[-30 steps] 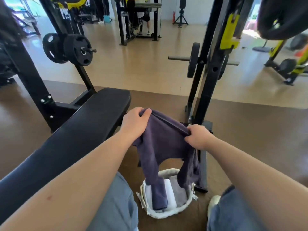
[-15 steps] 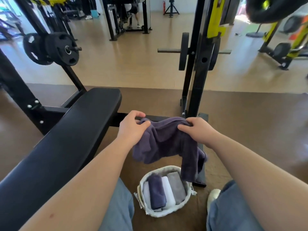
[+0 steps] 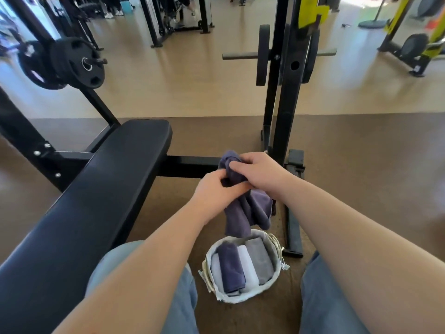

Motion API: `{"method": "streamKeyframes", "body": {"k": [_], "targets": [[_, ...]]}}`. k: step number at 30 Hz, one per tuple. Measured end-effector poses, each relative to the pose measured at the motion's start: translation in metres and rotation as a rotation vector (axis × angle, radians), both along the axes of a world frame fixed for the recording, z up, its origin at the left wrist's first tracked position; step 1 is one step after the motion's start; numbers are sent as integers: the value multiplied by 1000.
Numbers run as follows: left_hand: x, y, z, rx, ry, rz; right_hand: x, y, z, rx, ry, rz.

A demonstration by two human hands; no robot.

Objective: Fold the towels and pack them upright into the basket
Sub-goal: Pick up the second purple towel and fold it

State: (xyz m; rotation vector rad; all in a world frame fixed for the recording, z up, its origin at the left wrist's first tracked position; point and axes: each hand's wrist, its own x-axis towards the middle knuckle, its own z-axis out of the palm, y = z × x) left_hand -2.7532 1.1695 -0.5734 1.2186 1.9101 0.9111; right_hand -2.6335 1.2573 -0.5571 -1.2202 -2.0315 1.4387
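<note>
A dark purple towel (image 3: 248,213) hangs bunched in the air above the basket. My left hand (image 3: 216,186) and my right hand (image 3: 260,169) both grip its top, close together and touching. Below them, on the brown floor between my knees, stands a small round white basket (image 3: 277,249). Several folded towels stand upright in it side by side: a pale one at the left edge, a dark purple one (image 3: 232,268), a white one (image 3: 248,266) and a grey one (image 3: 261,260).
A black padded bench (image 3: 96,201) runs along my left side. A black rack upright (image 3: 286,92) and its floor foot (image 3: 292,225) stand just behind and right of the basket. Weight plates (image 3: 72,63) hang at far left. My jeans-clad knees flank the basket.
My hands have come together, gathering the spread purple towel into a bunch. The towel now hangs shorter, clear of the basket. The view has tilted down.
</note>
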Motion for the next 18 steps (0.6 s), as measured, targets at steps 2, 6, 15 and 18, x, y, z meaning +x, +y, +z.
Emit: {"method": "streamKeyframes", "body": {"k": [2, 6, 15, 18], "targets": [[-3, 1, -1, 40, 31, 62, -3, -3, 2, 21, 40, 25], [-15, 2, 0, 73, -34, 236, -3, -1, 4, -4, 102, -27], [-25, 1, 6, -14, -382, 416, -7, -9, -14, 208, -174, 108], [-26, -1, 8, -9, -471, 397, -10, -11, -18, 217, -150, 79]]}}
